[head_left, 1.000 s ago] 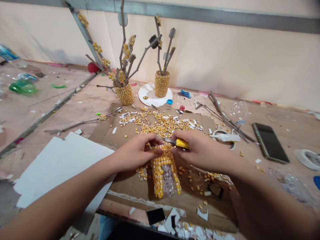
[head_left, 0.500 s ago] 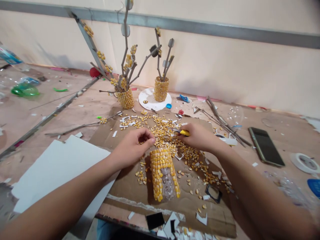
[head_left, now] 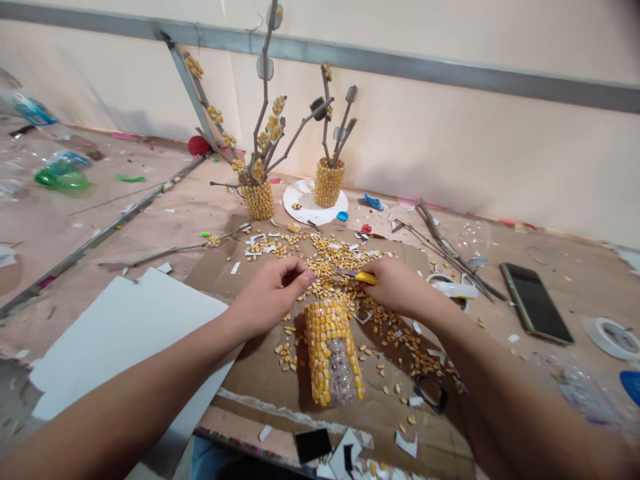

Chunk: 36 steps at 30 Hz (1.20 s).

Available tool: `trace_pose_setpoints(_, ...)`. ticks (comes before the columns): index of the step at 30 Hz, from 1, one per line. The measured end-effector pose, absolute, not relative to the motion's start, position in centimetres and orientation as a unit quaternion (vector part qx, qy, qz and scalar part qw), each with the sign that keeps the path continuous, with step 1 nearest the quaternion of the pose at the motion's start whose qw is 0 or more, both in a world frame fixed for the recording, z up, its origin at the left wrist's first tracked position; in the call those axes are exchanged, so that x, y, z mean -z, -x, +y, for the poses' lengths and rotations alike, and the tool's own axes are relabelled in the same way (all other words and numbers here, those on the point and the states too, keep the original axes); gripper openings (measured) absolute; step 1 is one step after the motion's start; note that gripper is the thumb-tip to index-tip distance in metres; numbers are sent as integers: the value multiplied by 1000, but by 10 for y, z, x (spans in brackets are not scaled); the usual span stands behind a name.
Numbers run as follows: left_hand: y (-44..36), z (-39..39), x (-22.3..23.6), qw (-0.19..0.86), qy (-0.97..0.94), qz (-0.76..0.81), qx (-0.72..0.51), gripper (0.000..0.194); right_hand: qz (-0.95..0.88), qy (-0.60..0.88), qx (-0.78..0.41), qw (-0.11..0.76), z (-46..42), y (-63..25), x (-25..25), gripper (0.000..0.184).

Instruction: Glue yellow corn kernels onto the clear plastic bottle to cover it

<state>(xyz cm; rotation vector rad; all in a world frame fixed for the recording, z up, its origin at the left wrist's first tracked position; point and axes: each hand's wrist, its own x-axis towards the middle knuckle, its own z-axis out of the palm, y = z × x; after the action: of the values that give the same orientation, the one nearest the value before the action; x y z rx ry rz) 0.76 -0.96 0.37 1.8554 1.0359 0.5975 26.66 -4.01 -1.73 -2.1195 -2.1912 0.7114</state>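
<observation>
Right hand [head_left: 397,287] has a grip on the knife [head_left: 367,278]; can't tell if the left hand [head_left: 274,292] pinches anything. Cup [head_left: 336,350] on the cardboard [head_left: 260,367] looks light (kernels [head_left: 320,327] might pop off), so I'd cradle its sides.

The right hand [head_left: 397,283] grips a yellow utility knife [head_left: 367,278], its blade over scattered corn kernels [head_left: 336,255]. The left hand [head_left: 275,290] is near the blade, thumb and fingers curled; whether they pinch anything is unclear. Below, a clear plastic cylinder [head_left: 341,373], partly covered with kernels, lies on cardboard [head_left: 380,417]. Behind, two kernel-covered vases [head_left: 259,202] hold twigs [head_left: 295,138]; a smartphone [head_left: 536,303] lies at right.
</observation>
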Motion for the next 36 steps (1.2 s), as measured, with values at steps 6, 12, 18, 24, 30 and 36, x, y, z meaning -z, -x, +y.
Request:
trace_pose_setpoints(6,-8,-9,-3,446,-744,432,-247,28,-700,677,-225,19,-40,-267,18,2)
trace_pose_setpoints(12,-9,-11,-3,438,-748,421,-270,24,-698,649,-282,109,-41,-271,-1,13)
trace_pose_setpoints(18,-12,-26,-2,390,-799,326,-322,10,-703,527,-393,272,-59,-248,-15,14)
trace_pose_setpoints(24,-16,-39,1,355,-793,251,-427,8,-667,458,-429,400,-75,-222,-20,6)
trace_pose_setpoints(30,-12,-37,3,409,-749,319,-413,5,-691,494,-329,413,-73,-223,-16,18)
trace_pose_setpoints(36,-10,-37,3,498,-680,349,-410,8,-783,490,-92,373,-75,-229,-6,53)
